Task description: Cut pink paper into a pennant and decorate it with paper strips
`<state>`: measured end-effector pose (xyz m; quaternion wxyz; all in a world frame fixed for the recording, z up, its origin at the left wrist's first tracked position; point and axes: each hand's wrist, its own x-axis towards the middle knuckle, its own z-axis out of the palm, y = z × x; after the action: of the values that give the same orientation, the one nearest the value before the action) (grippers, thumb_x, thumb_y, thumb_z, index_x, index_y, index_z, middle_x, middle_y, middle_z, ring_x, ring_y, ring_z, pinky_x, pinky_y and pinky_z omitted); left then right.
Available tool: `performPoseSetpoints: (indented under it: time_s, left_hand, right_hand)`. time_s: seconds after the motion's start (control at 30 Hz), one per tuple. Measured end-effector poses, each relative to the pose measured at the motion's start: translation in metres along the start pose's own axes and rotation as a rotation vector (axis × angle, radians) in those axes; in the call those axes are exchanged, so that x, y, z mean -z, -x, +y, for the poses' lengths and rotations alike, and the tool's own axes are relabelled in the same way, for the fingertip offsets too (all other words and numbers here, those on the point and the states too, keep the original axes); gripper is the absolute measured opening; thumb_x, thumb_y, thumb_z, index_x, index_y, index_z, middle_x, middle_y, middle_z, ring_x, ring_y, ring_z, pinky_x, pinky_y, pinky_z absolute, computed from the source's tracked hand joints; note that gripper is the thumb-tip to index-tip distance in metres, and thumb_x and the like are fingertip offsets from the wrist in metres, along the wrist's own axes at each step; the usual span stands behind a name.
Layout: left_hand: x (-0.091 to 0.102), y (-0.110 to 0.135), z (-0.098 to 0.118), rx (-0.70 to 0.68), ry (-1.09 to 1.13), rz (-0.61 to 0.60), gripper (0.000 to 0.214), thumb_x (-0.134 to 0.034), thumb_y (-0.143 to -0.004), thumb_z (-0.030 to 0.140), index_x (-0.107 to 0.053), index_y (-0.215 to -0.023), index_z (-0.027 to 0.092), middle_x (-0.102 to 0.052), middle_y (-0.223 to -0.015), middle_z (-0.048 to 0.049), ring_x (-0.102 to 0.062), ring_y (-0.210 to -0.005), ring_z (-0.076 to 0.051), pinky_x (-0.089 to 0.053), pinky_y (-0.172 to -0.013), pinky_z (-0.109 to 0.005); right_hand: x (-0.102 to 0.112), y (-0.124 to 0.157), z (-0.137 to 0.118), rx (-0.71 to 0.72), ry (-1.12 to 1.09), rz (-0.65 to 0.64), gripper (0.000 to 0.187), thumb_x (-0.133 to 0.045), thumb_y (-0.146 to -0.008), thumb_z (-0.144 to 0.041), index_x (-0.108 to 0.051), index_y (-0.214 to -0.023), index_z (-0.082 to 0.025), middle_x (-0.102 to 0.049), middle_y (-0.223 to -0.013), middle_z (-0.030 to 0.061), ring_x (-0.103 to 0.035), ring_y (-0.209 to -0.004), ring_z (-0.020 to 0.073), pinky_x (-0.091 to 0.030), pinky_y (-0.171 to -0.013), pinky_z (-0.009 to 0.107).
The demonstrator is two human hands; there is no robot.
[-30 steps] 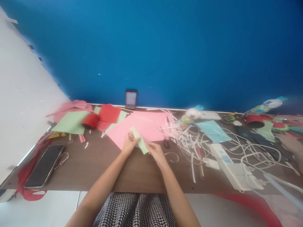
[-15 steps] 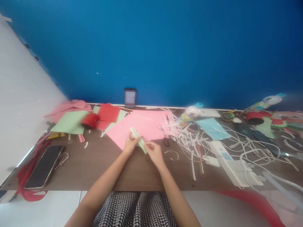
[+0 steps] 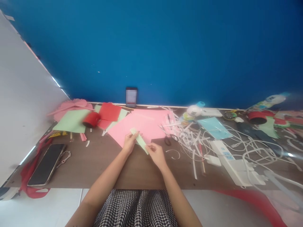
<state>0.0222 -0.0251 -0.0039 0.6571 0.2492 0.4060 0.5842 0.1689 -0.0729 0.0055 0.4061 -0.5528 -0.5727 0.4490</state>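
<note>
A narrow pale green paper strip [image 3: 142, 143] slants between my two hands, above the near edge of a pink paper sheet [image 3: 142, 123]. My left hand [image 3: 129, 141] pinches the strip toward its upper end, thumb lying across it. At its lower right end, my right hand [image 3: 155, 152] grips the edge between thumb and fingers. To the right of the pink sheet lies a pair of scissors with dark handles [image 3: 168, 140], blades pointing up and left.
White paper scraps and cables [image 3: 189, 138] tangle on the right beside a power strip [image 3: 228, 162]. A glue bottle [image 3: 193, 111] leans there. On the left are a phone [image 3: 47, 164], red tape roll [image 3: 91, 120] and green paper [image 3: 72, 121]. A small screen [image 3: 131, 97] stands against the blue wall.
My right thumb and fingers have shifted slightly outward along the strip, and more of its green surface shows between my hands. The whole view has shifted a little.
</note>
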Motion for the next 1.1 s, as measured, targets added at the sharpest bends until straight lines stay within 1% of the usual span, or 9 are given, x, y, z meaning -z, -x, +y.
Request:
performPoseSetpoints:
  time_s: [0.17,0.27,0.33,0.5,0.7,0.77,0.9,1.0,1.1]
  left_hand:
    - [0.0,0.0,0.0,-0.066,-0.011,0.028,0.037,-0.07,-0.062,0.038,-0.063,-0.087,0.011,-0.068,-0.08,-0.0081,-0.064,-0.076,-0.02,-0.049,-0.073,-0.033]
    - [-0.001,0.001,-0.002,-0.085,-0.078,-0.026,0.036,-0.069,-0.063,0.038,-0.064,-0.087,0.012,-0.068,-0.081,-0.0088,-0.064,-0.077,-0.021,-0.05,-0.072,-0.034]
    - [-0.002,0.004,-0.003,-0.095,-0.128,-0.076,0.034,-0.069,-0.064,0.038,-0.065,-0.086,0.012,-0.068,-0.083,-0.0086,-0.063,-0.077,-0.021,-0.049,-0.073,-0.034]
    - [-0.004,0.009,0.001,-0.136,-0.202,-0.126,0.027,-0.067,-0.066,0.037,-0.068,-0.079,0.014,-0.068,-0.08,-0.0064,-0.062,-0.075,-0.019,-0.048,-0.073,-0.032]
    - [0.0,0.009,0.002,-0.152,-0.2,-0.134,0.022,-0.069,-0.064,0.033,-0.07,-0.076,0.015,-0.068,-0.075,-0.0045,-0.06,-0.072,-0.018,-0.046,-0.072,-0.032]
    - [0.003,0.005,0.001,-0.162,-0.188,-0.091,0.021,-0.07,-0.063,0.033,-0.07,-0.075,0.015,-0.068,-0.074,-0.0038,-0.06,-0.072,-0.018,-0.046,-0.071,-0.031]
    - [0.01,-0.005,0.0,-0.165,-0.106,0.091,0.024,-0.071,-0.061,0.034,-0.07,-0.076,0.015,-0.068,-0.075,-0.0033,-0.06,-0.07,-0.017,-0.046,-0.065,-0.029]
    - [0.013,-0.009,0.0,-0.165,-0.092,0.116,0.027,-0.072,-0.059,0.034,-0.07,-0.078,0.014,-0.068,-0.076,-0.0039,-0.06,-0.07,-0.017,-0.046,-0.062,-0.029]
    - [0.014,-0.01,0.003,-0.156,-0.031,0.125,0.028,-0.073,-0.058,0.033,-0.07,-0.077,0.013,-0.067,-0.075,-0.0042,-0.06,-0.07,-0.017,-0.047,-0.064,-0.03]
  right_hand:
    - [0.014,0.0,-0.006,0.033,0.16,-0.042,0.023,-0.053,-0.075,-0.038,-0.061,-0.071,-0.018,-0.063,-0.064,0.0034,-0.057,-0.059,0.0167,-0.044,-0.056,0.027]
    - [0.017,-0.005,-0.017,0.107,0.303,-0.015,0.022,-0.053,-0.075,-0.037,-0.063,-0.082,-0.02,-0.065,-0.073,0.0037,-0.056,-0.064,0.0167,-0.043,-0.06,0.027]
    - [0.013,-0.011,-0.024,0.141,0.326,-0.026,0.023,-0.052,-0.075,-0.036,-0.063,-0.089,-0.021,-0.066,-0.079,0.0033,-0.056,-0.067,0.0165,-0.042,-0.062,0.026]
    - [0.0,-0.022,-0.033,0.171,0.33,-0.053,0.022,-0.043,-0.079,-0.033,-0.06,-0.073,-0.021,-0.059,-0.063,-0.0005,-0.048,-0.054,0.0128,-0.038,-0.055,0.023]
    - [0.001,-0.02,-0.031,0.184,0.318,-0.056,0.016,-0.042,-0.074,-0.026,-0.052,-0.063,-0.019,-0.047,-0.055,-0.0037,-0.041,-0.052,0.0106,-0.034,-0.053,0.021]
    - [0.003,-0.018,-0.03,0.158,0.325,-0.055,0.015,-0.043,-0.072,-0.025,-0.049,-0.06,-0.019,-0.044,-0.052,-0.0042,-0.039,-0.051,0.0104,-0.033,-0.052,0.021]
    - [0.005,-0.012,-0.026,0.136,0.35,-0.084,0.014,-0.042,-0.071,-0.023,-0.047,-0.058,-0.019,-0.044,-0.051,-0.0045,-0.04,-0.05,0.0103,-0.031,-0.051,0.021]
    - [0.007,-0.007,-0.025,0.152,0.378,-0.11,0.014,-0.042,-0.074,-0.025,-0.048,-0.062,-0.02,-0.047,-0.053,-0.0042,-0.042,-0.05,0.0107,-0.031,-0.05,0.021]
    - [0.014,-0.001,-0.025,0.172,0.431,-0.118,0.015,-0.042,-0.075,-0.025,-0.05,-0.063,-0.02,-0.049,-0.054,-0.0035,-0.044,-0.05,0.0111,-0.032,-0.05,0.021]
